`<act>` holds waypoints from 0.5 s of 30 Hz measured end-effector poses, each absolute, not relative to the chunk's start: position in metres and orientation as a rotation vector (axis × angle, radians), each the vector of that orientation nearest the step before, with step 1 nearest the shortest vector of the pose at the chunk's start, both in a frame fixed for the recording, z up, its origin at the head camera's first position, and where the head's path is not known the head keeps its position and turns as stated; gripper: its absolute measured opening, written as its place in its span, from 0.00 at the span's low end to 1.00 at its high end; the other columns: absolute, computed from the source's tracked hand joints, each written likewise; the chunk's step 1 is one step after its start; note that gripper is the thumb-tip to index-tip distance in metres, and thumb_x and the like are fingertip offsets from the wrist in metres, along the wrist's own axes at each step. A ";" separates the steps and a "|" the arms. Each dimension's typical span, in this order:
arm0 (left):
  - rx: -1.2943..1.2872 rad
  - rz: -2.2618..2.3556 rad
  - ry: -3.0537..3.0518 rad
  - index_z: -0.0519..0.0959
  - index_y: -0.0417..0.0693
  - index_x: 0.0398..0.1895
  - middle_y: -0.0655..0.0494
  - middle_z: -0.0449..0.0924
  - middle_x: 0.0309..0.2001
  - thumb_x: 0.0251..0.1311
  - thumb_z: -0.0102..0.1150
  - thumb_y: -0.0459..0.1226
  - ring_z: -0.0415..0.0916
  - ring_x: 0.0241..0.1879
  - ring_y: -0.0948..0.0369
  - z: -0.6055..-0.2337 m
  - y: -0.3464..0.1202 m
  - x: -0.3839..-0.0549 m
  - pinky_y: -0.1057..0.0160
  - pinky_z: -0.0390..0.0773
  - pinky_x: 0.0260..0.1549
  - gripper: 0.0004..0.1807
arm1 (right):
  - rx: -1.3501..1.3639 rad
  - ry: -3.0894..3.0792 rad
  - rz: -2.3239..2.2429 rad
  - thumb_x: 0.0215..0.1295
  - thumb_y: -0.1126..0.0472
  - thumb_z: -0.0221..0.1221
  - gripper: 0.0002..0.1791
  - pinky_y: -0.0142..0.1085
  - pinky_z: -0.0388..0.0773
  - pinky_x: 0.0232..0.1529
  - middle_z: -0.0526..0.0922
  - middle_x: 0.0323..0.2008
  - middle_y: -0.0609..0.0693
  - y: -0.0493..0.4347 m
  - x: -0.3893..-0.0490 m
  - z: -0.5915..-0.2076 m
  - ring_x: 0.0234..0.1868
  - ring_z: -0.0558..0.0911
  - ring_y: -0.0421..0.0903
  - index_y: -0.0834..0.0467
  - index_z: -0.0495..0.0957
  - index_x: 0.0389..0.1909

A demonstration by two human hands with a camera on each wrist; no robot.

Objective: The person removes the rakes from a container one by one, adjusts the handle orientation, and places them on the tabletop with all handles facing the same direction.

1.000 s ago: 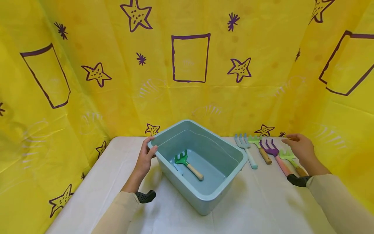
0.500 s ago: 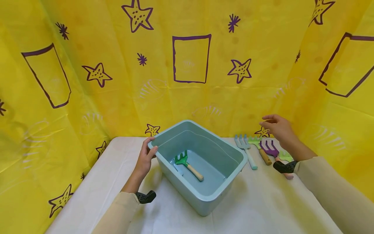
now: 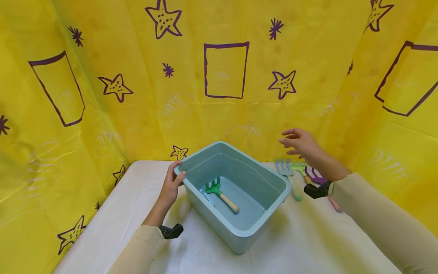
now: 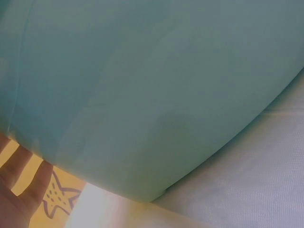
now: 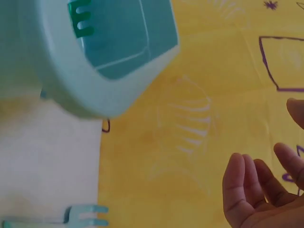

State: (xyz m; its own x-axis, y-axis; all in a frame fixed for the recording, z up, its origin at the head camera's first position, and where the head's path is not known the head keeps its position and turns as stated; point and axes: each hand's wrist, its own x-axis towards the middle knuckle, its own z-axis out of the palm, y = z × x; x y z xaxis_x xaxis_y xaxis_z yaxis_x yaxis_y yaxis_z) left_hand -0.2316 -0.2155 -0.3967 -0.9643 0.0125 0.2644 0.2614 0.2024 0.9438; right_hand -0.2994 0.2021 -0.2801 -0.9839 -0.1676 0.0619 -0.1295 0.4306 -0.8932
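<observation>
My left hand (image 3: 172, 186) grips the left corner of a pale blue-green plastic tub (image 3: 219, 224), its thumb over the rim and fingers outside. On the tub's floor lies a small garden hand fork (image 3: 228, 202) with green tines and a wooden handle. Near the back wall my right hand (image 3: 302, 144) is raised, holding nothing, its fingers loosely bent. Below it lie a light blue hand fork (image 3: 284, 168), a light green one (image 3: 298, 166) and a purple one (image 3: 318, 178) with a pink handle, partly hidden by the right wrist. In the right wrist view the fingers (image 5: 235, 190) are apart from the tub.
A white cloth (image 3: 113, 220) covers the table. Yellow curtains (image 3: 226, 114) with purple stars stand at the back and both sides. A black wrist camera (image 3: 316, 191) sits on the right wrist, another (image 3: 172, 231) on the left.
My right hand has moved left and up from the right end of the fork row, toward the tub. My left hand and the tub have stayed in place.
</observation>
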 end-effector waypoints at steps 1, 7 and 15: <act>-0.264 -1.850 -2.273 0.55 0.44 0.71 0.39 0.58 0.69 0.73 0.44 0.37 0.61 0.64 0.39 -0.396 -0.216 -0.231 0.42 0.66 0.58 0.26 | -0.287 2.609 -1.630 0.69 0.52 0.58 0.31 0.45 0.75 0.53 0.68 0.59 0.64 0.198 -0.300 -0.280 0.55 0.74 0.59 0.64 0.62 0.65; -0.267 -1.854 -2.270 0.54 0.43 0.71 0.39 0.58 0.68 0.73 0.44 0.36 0.61 0.64 0.38 -0.395 -0.215 -0.230 0.41 0.65 0.58 0.26 | -0.384 2.508 -1.615 0.69 0.54 0.58 0.30 0.50 0.74 0.54 0.69 0.59 0.63 0.174 -0.306 -0.280 0.53 0.73 0.59 0.65 0.62 0.64; -0.262 -1.847 -2.273 0.54 0.43 0.71 0.38 0.58 0.69 0.73 0.43 0.36 0.61 0.64 0.38 -0.395 -0.214 -0.230 0.42 0.66 0.58 0.26 | -0.472 2.382 -1.560 0.68 0.54 0.60 0.29 0.50 0.76 0.53 0.71 0.59 0.62 0.141 -0.314 -0.283 0.54 0.75 0.60 0.63 0.64 0.63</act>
